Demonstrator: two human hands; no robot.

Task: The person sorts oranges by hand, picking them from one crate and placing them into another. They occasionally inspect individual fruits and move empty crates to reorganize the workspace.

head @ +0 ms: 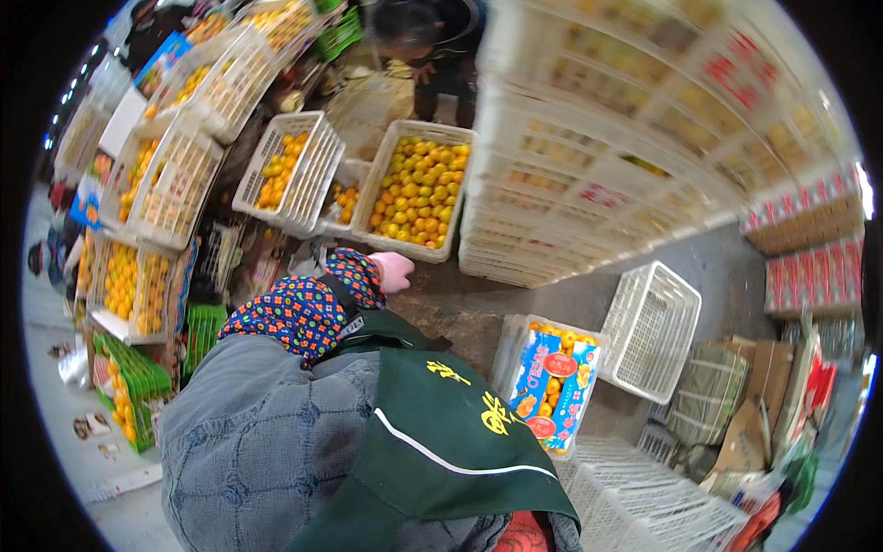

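Note:
My left hand (394,271), in a pink glove below a flowered sleeve cuff, hangs over the floor with its fingers seemingly curled; whether it holds anything is hidden. Just beyond it stands a white plastic crate of orange citrus fruit (417,190). Left of that, a tilted white crate (293,172) also has oranges in it, and a lower crate (343,200) with a few fruits shows between the two. My right hand is out of view. At the right of my dark green apron (441,428) lies an orange-filled crate with a blue printed sheet (555,386) on top.
A tall stack of filled white crates (552,186) rises ahead to the right. An empty white crate (652,331) and more stacked crates (635,497) stand at the right. Fruit crates (176,183) line the left. Another person (428,41) bends over beyond the crates.

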